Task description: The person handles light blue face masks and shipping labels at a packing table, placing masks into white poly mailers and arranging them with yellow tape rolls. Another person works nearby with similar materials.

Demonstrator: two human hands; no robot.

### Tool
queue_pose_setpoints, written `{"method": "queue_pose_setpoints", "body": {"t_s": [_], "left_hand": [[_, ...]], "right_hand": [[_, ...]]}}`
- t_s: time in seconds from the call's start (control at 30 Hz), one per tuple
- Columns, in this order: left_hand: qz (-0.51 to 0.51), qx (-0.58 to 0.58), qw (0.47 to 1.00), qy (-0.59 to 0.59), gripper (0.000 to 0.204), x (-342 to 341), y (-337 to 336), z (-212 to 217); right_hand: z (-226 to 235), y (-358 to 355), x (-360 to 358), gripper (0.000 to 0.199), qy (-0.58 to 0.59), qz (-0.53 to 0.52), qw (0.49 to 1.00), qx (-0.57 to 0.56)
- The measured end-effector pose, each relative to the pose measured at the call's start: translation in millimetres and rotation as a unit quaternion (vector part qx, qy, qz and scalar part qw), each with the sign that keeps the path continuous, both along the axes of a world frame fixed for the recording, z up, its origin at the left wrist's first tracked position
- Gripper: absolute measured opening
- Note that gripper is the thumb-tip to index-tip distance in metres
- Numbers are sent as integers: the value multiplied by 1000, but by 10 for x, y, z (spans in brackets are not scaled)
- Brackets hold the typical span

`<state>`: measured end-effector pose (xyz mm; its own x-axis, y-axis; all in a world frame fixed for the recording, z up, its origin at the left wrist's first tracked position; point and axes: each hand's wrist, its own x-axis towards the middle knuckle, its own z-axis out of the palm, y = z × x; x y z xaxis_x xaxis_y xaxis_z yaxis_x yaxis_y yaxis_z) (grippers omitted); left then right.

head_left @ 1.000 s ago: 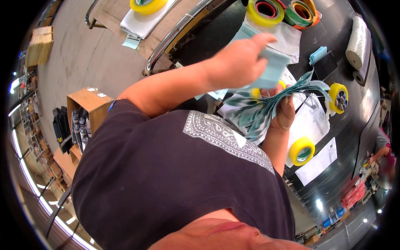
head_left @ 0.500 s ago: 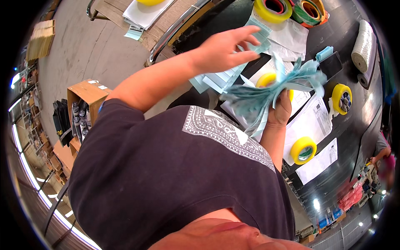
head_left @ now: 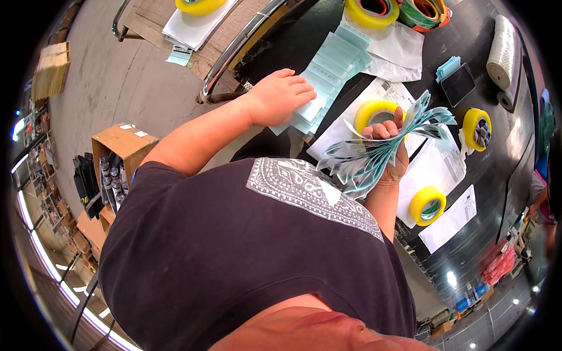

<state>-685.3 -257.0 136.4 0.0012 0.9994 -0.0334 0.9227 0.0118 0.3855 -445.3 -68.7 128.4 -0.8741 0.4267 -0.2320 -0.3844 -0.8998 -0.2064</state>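
Note:
In my right hand [head_left: 393, 153] is a fanned bunch of light blue paper slips [head_left: 366, 157], pinched at its middle so that both ends flare out. My left hand [head_left: 282, 96] has its fingers stretched and holds nothing. Its fingertips lie at the edge of an overlapping row of light blue slips [head_left: 331, 69] spread along the table; whether they press on the paper I cannot tell. Behind the bunch, a yellow tape roll [head_left: 369, 111] lies on white printed sheets [head_left: 434, 169], partly hidden by my right fingers.
The black table [head_left: 468, 193] also bears a phone [head_left: 458, 85] beside a small blue stack [head_left: 448, 68], more tape rolls [head_left: 427, 206] and a bubble-wrap roll [head_left: 502, 52]. A metal-railed cart [head_left: 241, 44] adjoins the table's left. Left of me stands an open carton [head_left: 126, 143].
My left hand has moved left and down from above the slips to their near edge. The bunch in my right hand has turned from blurred and loosely spread to a sharper fan.

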Motion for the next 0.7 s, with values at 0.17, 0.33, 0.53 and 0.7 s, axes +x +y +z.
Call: {"method": "queue_pose_setpoints", "body": {"t_s": [0.17, 0.33, 0.53, 0.7], "left_hand": [[180, 188, 933, -249, 24, -310, 109, 179], [254, 339, 825, -373, 25, -643, 394, 670], [261, 272, 824, -422, 24, -485, 740, 971], [218, 215, 886, -348, 32, -50, 911, 860]], "right_hand": [[59, -6, 25, 38, 5, 6, 1000, 19], [116, 96, 54, 20, 45, 22, 998, 36], [195, 225, 48, 32, 14, 36, 995, 89], [141, 274, 93, 63, -64, 25, 988, 141]]}}
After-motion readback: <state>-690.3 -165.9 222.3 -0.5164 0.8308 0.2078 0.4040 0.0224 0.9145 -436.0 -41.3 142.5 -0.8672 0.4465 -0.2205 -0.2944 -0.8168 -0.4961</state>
